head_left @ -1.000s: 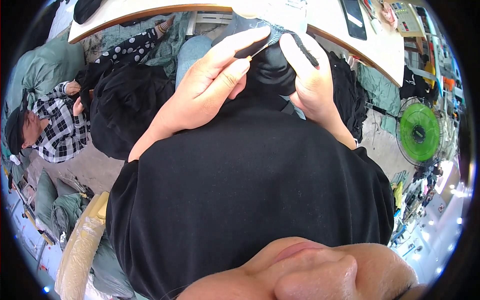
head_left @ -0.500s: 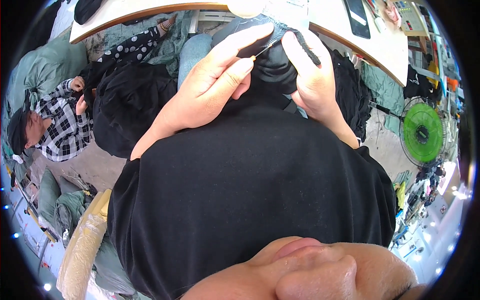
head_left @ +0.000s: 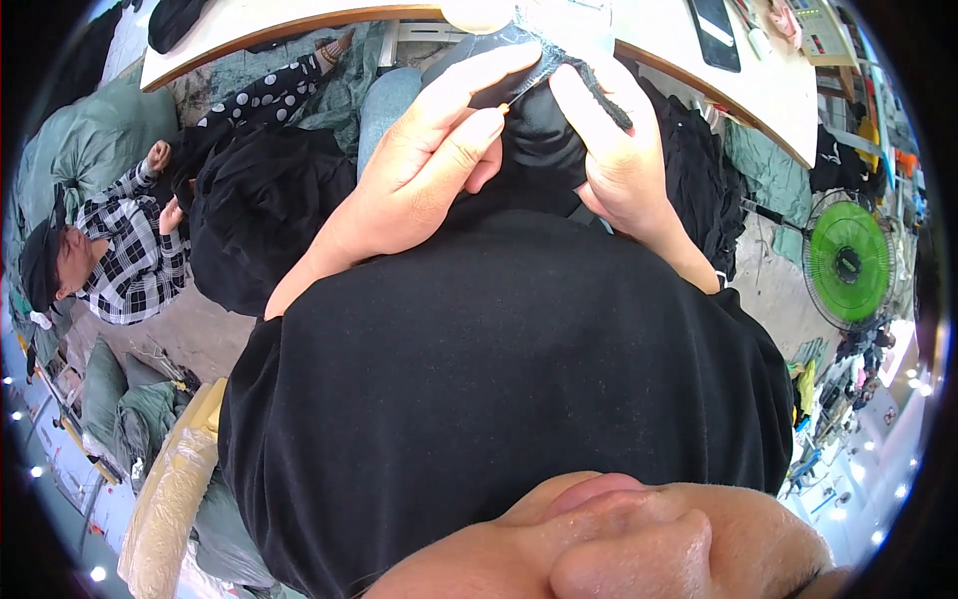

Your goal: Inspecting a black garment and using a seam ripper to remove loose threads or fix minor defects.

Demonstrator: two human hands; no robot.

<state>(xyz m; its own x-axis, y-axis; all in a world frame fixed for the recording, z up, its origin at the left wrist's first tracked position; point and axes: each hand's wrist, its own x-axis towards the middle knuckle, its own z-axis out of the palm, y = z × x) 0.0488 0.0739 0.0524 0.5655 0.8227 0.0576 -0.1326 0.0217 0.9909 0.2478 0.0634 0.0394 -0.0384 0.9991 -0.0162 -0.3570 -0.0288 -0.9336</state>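
My left hand [head_left: 429, 165] is closed, thumb against forefinger, on a thin pointed tool with an orange end [head_left: 505, 108]; its exact kind is too small to tell. The tool's tip reaches a blue-grey piece of fabric [head_left: 542, 74] held up between my hands. My right hand [head_left: 627, 165] pinches that fabric, thumb toward me, and a narrow black fabric strip [head_left: 605, 98] hangs over its fingers. Loose pale threads show at the far end of the piece. My right fingertips are partly hidden behind the fabric.
Ahead stands a white table [head_left: 299, 12] with a phone [head_left: 715, 35] at its right. Black cloth heaps [head_left: 264, 210] lie to my left, near a co-worker in a checked shirt [head_left: 135, 250]. A green fan [head_left: 846, 262] stands right; a plastic-wrapped roll [head_left: 170, 499] lies lower left.
My hands keep nearly the same grip; the fabric and the tool shift slightly up and left. The co-worker's two hands have moved a little apart.
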